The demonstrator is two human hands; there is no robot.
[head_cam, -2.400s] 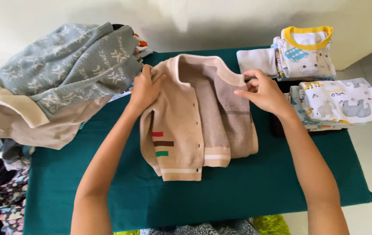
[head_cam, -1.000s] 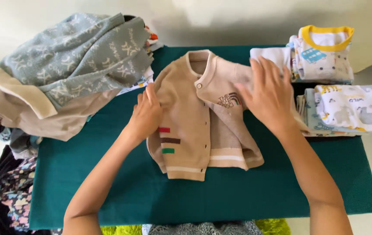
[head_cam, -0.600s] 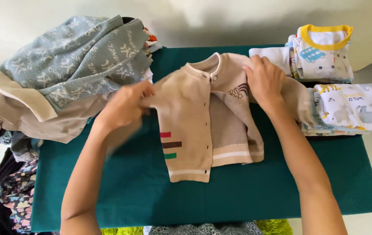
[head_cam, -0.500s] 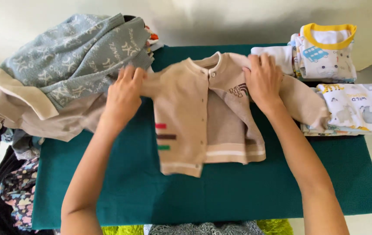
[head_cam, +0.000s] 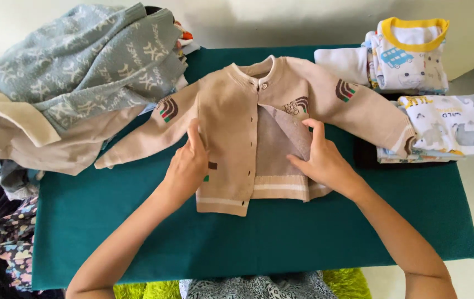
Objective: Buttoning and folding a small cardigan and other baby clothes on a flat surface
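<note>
Small beige knit cardigan point(head_cam: 231, 133) lies face up at the centre of the green tabletop point(head_cam: 303, 232), neck toward 12 o'clock, hem toward 6. Both sleeves are spread out: one runs toward 8 o'clock and ends just below the heap of clothes, the other runs toward 3 o'clock, its cuff resting against the folded stack there. Top buttons are fastened; lower down the front panel on the 3 o'clock side is turned back, showing the greyer inside.

Left hand point(head_cam: 188, 166) lies flat on the cardigan's panel at the 9 o'clock side, fingers together and extended toward 12, pressing the knit, gripping nothing.

Right hand point(head_cam: 323, 160) sits on the lower edge at the 3 o'clock side of the garment; thumb and forefinger are narrowed onto the turned-back panel's edge, pinching or just pressing — cannot tell which.

At 10 o'clock, a heap of unfolded clothes with a grey-blue patterned sweater point(head_cam: 82, 61) on top of a tan garment point(head_cam: 43, 149). At 1 to 3 o'clock, folded printed baby clothes point(head_cam: 442, 127) in stacks, the farther one topped by a yellow-collared shirt point(head_cam: 408, 50). Lime-green rug point(head_cam: 347, 282) shows at 6 o'clock below the tabletop edge.
</note>
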